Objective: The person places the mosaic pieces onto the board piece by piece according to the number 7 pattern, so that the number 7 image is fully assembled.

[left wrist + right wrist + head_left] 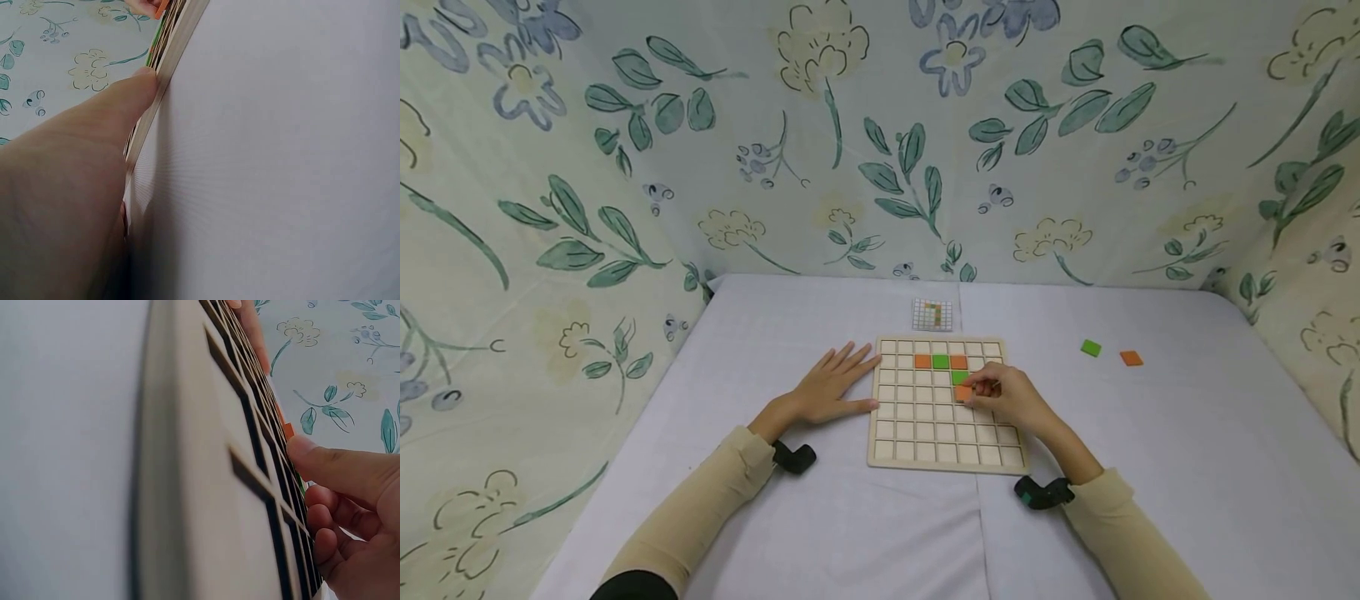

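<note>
A wooden grid board (pixel 946 467) lies on the white-covered table. My left hand (pixel 829 387) rests flat with spread fingers, its thumb and fingertips against the board's left edge; the left wrist view shows the thumb (pixel 139 94) on that edge. My right hand (pixel 1013 398) pinches an orange square tile (pixel 962 393) over the grid, just below a green tile (pixel 959 377). In the right wrist view, the thumb is at this orange tile (pixel 289 430), which stands slightly tilted above the grid. A row of orange, green (pixel 940 362) and orange tiles sits higher up.
Behind the board lies a small pattern card (pixel 932 315) with a coloured grid drawing. To the right, a loose green tile (pixel 1091 348) and a loose orange tile (pixel 1131 358) lie on the cloth. Floral fabric (pixel 820 208) hangs around the table.
</note>
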Motion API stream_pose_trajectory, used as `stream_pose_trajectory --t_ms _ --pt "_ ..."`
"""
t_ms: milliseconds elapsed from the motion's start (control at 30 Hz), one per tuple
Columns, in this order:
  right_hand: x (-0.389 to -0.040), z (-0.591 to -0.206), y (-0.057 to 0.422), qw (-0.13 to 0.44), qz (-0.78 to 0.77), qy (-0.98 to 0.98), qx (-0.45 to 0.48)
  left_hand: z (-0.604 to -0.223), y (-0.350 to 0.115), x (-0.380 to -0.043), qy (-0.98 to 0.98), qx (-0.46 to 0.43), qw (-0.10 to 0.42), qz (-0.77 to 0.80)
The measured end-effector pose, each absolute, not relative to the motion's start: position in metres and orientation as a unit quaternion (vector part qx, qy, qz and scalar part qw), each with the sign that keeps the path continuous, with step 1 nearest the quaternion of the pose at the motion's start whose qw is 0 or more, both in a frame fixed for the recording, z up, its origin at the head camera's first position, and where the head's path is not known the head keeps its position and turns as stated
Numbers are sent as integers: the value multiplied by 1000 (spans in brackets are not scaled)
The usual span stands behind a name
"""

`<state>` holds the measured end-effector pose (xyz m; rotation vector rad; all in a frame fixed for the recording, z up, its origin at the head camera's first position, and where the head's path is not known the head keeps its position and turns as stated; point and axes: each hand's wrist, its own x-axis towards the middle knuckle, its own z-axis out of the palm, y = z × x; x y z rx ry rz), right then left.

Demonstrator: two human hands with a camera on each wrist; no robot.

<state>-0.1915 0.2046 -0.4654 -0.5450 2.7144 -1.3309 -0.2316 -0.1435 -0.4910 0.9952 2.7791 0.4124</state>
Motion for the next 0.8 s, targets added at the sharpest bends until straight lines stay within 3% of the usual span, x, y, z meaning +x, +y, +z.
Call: stream_pose_trajectory --t_ms 800 --pt "-193 -463 207 42 -439 881 -170 -490 -144 -232 928 334 90 139"
